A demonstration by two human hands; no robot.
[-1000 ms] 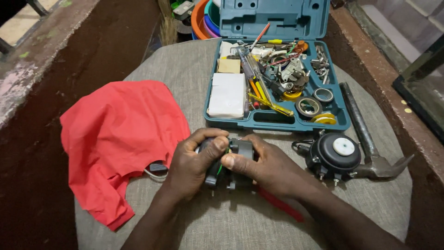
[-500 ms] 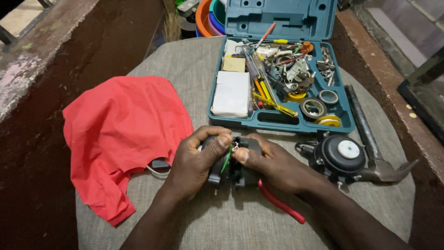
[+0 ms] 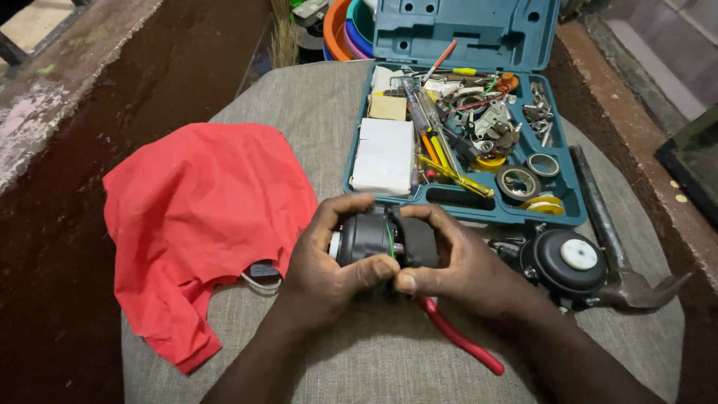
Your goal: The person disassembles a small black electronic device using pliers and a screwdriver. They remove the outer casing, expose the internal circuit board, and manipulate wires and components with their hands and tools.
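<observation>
1. Head view: compared with half a second ago, your left hand [image 3: 325,273] and right hand [image 3: 456,265] have tilted the black motor part [image 3: 378,239] slightly; fingers pinch it from both sides, above the grey cushion [image 3: 314,97].
2. The open teal tool case [image 3: 464,34] holds screwdrivers [image 3: 430,146], tape rolls [image 3: 520,182] and a white box [image 3: 384,155].

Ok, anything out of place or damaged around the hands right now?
Nothing looks damaged. Both hands, left hand and right hand, grip a dark motor-like part. A red-handled tool lies half hidden under the right wrist, and the open tool case is a jumble.
</observation>
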